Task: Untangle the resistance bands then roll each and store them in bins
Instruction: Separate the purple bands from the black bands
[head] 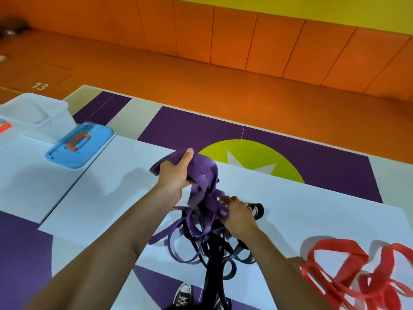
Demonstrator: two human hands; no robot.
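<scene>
Head view: loose red flat rubber bands (339, 243) lay near right on the white table (312, 198). At centre, the right hand (238, 217) curled its fingers into the tangle of purple and dark rubber bands (201, 231). Just beyond, the left hand (173, 175) gripped a lifted purple bunch (204, 168). A blue plastic case (89, 153) sat far left.

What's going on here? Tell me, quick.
A person at a white table is untangling resistance bands. The left hand grips a bunch of purple bands lifted above the knot. The right hand grips strands lower down, where purple and black bands are snarled together. Red bands lie apart on the right. A blue box and white bin sit at the left.
</scene>
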